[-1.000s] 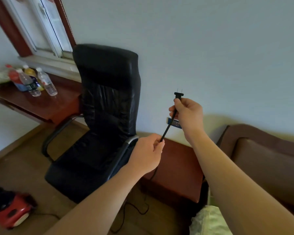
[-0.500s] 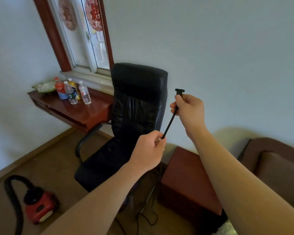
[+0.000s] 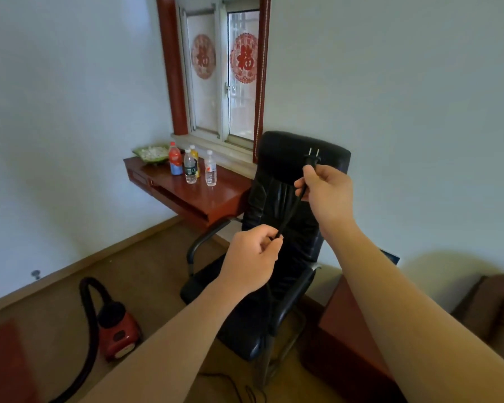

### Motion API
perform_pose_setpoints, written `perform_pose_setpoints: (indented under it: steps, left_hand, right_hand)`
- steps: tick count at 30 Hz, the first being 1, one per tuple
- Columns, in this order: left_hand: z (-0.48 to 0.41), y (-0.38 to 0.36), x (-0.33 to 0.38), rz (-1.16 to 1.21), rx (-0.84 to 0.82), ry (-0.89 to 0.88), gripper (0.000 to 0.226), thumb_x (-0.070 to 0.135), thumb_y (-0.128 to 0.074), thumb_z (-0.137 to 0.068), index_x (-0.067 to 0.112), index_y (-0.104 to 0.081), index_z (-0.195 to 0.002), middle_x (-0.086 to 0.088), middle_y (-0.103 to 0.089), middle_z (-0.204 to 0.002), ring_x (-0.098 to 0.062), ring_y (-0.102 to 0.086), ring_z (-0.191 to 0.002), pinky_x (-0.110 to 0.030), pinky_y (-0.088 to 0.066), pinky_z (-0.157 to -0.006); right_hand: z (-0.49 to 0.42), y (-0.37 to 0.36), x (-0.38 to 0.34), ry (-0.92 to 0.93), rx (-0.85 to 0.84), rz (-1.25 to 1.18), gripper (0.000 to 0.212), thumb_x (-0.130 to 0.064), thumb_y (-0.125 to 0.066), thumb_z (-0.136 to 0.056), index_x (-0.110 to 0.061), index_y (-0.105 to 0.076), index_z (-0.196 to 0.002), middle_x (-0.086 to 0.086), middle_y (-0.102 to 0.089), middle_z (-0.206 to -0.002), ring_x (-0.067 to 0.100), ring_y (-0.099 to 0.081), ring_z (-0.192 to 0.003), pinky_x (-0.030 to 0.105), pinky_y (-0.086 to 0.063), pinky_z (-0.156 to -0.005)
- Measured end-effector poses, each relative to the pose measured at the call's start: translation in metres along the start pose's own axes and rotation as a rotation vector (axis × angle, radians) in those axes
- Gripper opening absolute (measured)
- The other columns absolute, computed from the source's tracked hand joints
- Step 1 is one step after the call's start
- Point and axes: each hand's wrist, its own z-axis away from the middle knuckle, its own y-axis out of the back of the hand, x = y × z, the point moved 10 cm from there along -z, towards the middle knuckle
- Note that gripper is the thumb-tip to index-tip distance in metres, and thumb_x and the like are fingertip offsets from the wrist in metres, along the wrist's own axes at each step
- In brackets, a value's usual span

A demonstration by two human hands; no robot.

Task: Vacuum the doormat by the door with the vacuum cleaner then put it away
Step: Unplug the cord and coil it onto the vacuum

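My right hand (image 3: 326, 190) pinches the black power cord just below its two-pin plug (image 3: 312, 157), prongs pointing up. My left hand (image 3: 252, 257) grips the same cord (image 3: 288, 216) lower down, so a short stretch runs taut between the hands in front of the chair. More cord lies in loops on the floor (image 3: 239, 388). The small red vacuum cleaner (image 3: 118, 333) sits on the floor at lower left, its black hose (image 3: 88, 321) arching up and down to the bottom edge. No doormat or door is in view.
A black office chair (image 3: 288, 257) stands directly ahead. Behind it a red-brown desk (image 3: 192, 196) under the window (image 3: 224, 80) carries several bottles (image 3: 189, 167). A low red-brown cabinet (image 3: 346, 330) and a brown sofa (image 3: 495, 309) are at right. Brown floor (image 3: 146, 274) lies at left.
My view has swung left and up, bringing the window, the desk and the whole vacuum into sight. Both hands keep their hold on the cord; the plug now shows against the chair back.
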Motion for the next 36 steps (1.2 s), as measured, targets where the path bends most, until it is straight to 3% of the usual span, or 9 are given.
perform_pose_setpoints:
  steps: [6, 11, 14, 20, 22, 24, 26, 31, 36]
  left_hand:
    - [0.015, 0.058, -0.022, -0.016, 0.089, 0.050, 0.014, 0.020, -0.062, -0.101, 0.019, -0.073, -0.093, 0.004, -0.067, -0.063, -0.014, -0.064, -0.054, -0.044, -0.057, -0.061]
    - [0.022, 0.097, -0.039, -0.077, 0.172, 0.085, 0.013, 0.023, -0.062, -0.101, 0.019, -0.073, -0.094, 0.008, -0.066, -0.063, -0.005, -0.062, -0.055, -0.028, -0.053, -0.058]
    - [0.027, 0.122, -0.052, -0.134, 0.227, 0.126, 0.015, 0.027, -0.061, -0.102, 0.019, -0.073, -0.096, 0.008, -0.067, -0.065, -0.007, -0.063, -0.058, -0.034, -0.057, -0.060]
    - [0.031, 0.173, -0.078, -0.242, 0.358, 0.253, 0.013, 0.028, -0.060, -0.102, 0.026, -0.070, -0.095, 0.008, -0.069, -0.069, -0.012, -0.064, -0.062, -0.043, -0.058, -0.066]
    - [0.031, 0.190, -0.082, -0.274, 0.412, 0.281, 0.012, 0.030, -0.060, -0.102, 0.027, -0.070, -0.097, 0.009, -0.068, -0.070, -0.012, -0.065, -0.064, -0.044, -0.059, -0.068]
    - [0.032, 0.203, -0.085, -0.288, 0.449, 0.322, 0.011, 0.031, -0.059, -0.103, 0.029, -0.070, -0.099, 0.009, -0.068, -0.071, -0.014, -0.066, -0.066, -0.046, -0.060, -0.069]
    - [0.034, 0.214, -0.089, -0.285, 0.484, 0.369, 0.010, 0.032, -0.059, -0.103, 0.032, -0.068, -0.100, 0.009, -0.067, -0.071, -0.015, -0.065, -0.067, -0.044, -0.061, -0.068]
    - [0.051, 0.245, -0.090, -0.329, 0.614, 0.421, 0.016, 0.028, -0.060, -0.102, 0.038, -0.065, -0.091, 0.003, -0.066, -0.068, -0.014, -0.059, -0.057, -0.037, -0.052, -0.056]
    - [0.083, 0.280, -0.097, -0.382, 0.712, 0.458, 0.011, 0.025, -0.061, -0.101, 0.026, -0.071, -0.096, 0.001, -0.065, -0.064, -0.013, -0.055, -0.054, -0.038, -0.048, -0.055]
  right_hand:
    - [0.025, -0.061, -0.034, 0.054, -0.095, -0.009, 0.024, -0.023, -0.054, -0.103, -0.016, -0.071, -0.088, -0.002, -0.070, -0.073, 0.004, -0.064, -0.064, 0.024, -0.056, -0.069]
    - [0.026, -0.108, -0.040, 0.060, -0.195, -0.039, 0.027, -0.022, -0.054, -0.103, -0.006, -0.072, -0.091, 0.002, -0.070, -0.071, 0.010, -0.063, -0.060, 0.032, -0.060, -0.066]
    - [0.026, -0.145, -0.039, 0.073, -0.269, -0.063, 0.027, -0.025, -0.056, -0.101, -0.008, -0.072, -0.087, 0.009, -0.072, -0.075, 0.016, -0.067, -0.067, 0.047, -0.062, -0.077]
    - [0.020, -0.221, -0.042, 0.066, -0.426, -0.186, 0.027, -0.020, -0.059, -0.100, -0.018, -0.069, -0.075, -0.004, -0.069, -0.062, 0.014, -0.065, -0.065, 0.050, -0.058, -0.084]
    - [0.018, -0.245, -0.047, 0.063, -0.488, -0.243, 0.025, -0.019, -0.059, -0.100, -0.016, -0.069, -0.078, -0.002, -0.069, -0.063, 0.012, -0.065, -0.065, 0.042, -0.059, -0.083]
    - [0.016, -0.265, -0.052, 0.066, -0.538, -0.272, 0.022, -0.016, -0.057, -0.102, -0.003, -0.072, -0.092, 0.001, -0.068, -0.068, 0.000, -0.063, -0.059, 0.017, -0.054, -0.067]
    - [0.015, -0.284, -0.058, 0.073, -0.590, -0.285, 0.024, -0.015, -0.055, -0.102, 0.005, -0.070, -0.100, 0.003, -0.067, -0.071, -0.006, -0.060, -0.054, 0.007, -0.046, -0.055]
    - [0.032, -0.333, -0.070, 0.085, -0.737, -0.360, 0.025, -0.017, -0.057, -0.102, -0.015, -0.068, -0.079, -0.001, -0.068, -0.066, 0.005, -0.063, -0.059, 0.033, -0.059, -0.070]
    - [0.065, -0.377, -0.076, 0.055, -0.854, -0.410, 0.017, -0.019, -0.059, -0.101, -0.011, -0.070, -0.092, -0.003, -0.070, -0.068, 0.006, -0.065, -0.061, 0.032, -0.060, -0.071]
